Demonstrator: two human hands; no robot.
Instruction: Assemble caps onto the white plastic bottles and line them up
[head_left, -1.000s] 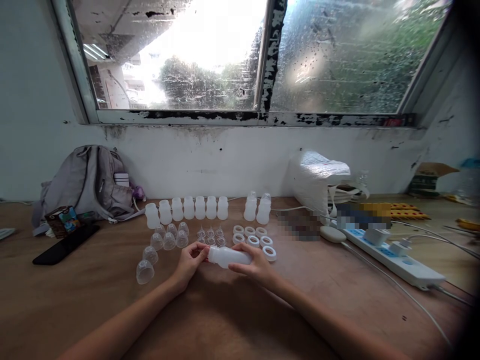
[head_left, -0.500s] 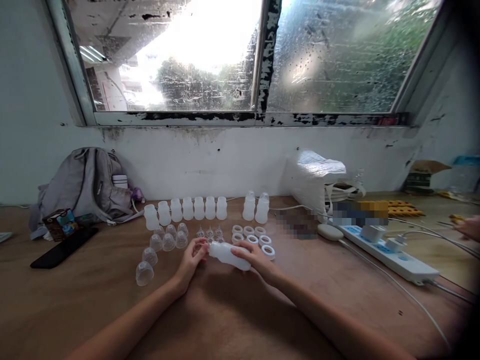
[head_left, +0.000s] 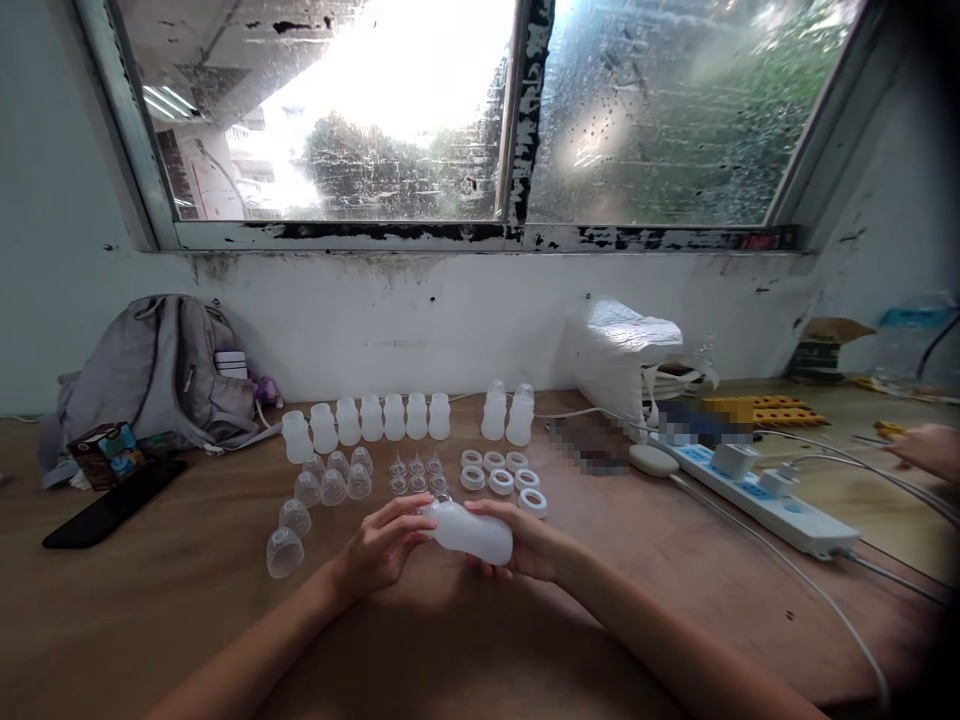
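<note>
A frosted white baby bottle (head_left: 484,538) lies tilted on its side between my hands, its neck end to the left. My right hand (head_left: 534,542) is closed round its body near the base. With its fingertips, my left hand (head_left: 384,545) grips the neck end; a clear part shows there, partly hidden by the fingers. Just beyond are several clear bottle nipples (head_left: 417,472). White collar rings (head_left: 501,482) lie to their right, and clear dome caps (head_left: 334,486) to their left. Behind stands a row of open bottle bodies (head_left: 371,418). Two capped bottles (head_left: 519,416) stand right of that row.
A grey backpack (head_left: 161,375), a small box (head_left: 106,457) and a black phone-like slab (head_left: 112,503) occupy the left. On the right are a white power strip (head_left: 795,520) with cables, a round white device (head_left: 652,460) and a white bag (head_left: 607,365). Another person's hand (head_left: 926,450) is at far right.
The bottle has come nearer to me and its base has turned toward the right. My left hand has shifted over its neck end, uncovering the nipples behind. The view has moved slightly.
</note>
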